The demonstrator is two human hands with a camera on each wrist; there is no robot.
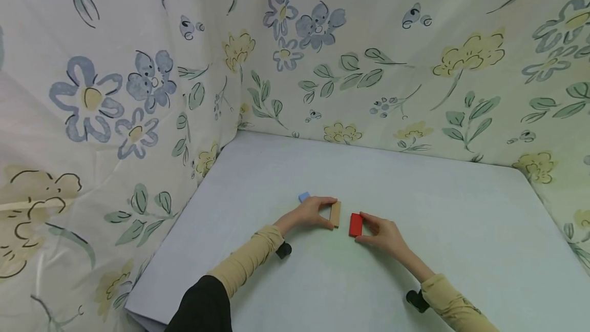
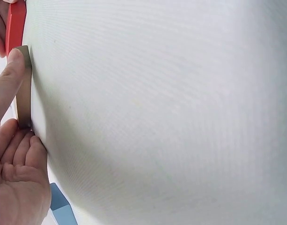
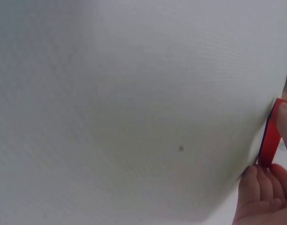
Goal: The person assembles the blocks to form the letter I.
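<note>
A tan wooden block is pinched at its two ends between the thumb and fingers of my left hand. To its right, across a small gap in the head view, my right hand grips a red block the same way, thumb at the near end and fingers at the far end. Both blocks are low at the white tabletop. Behind the left hand lies a blue block, partly hidden by it; the left wrist view shows the blue block near the fingers.
The white table spreads around both hands. Floral curtains hang along its back and left edges. Black wrist devices sit under both forearms, close to the surface.
</note>
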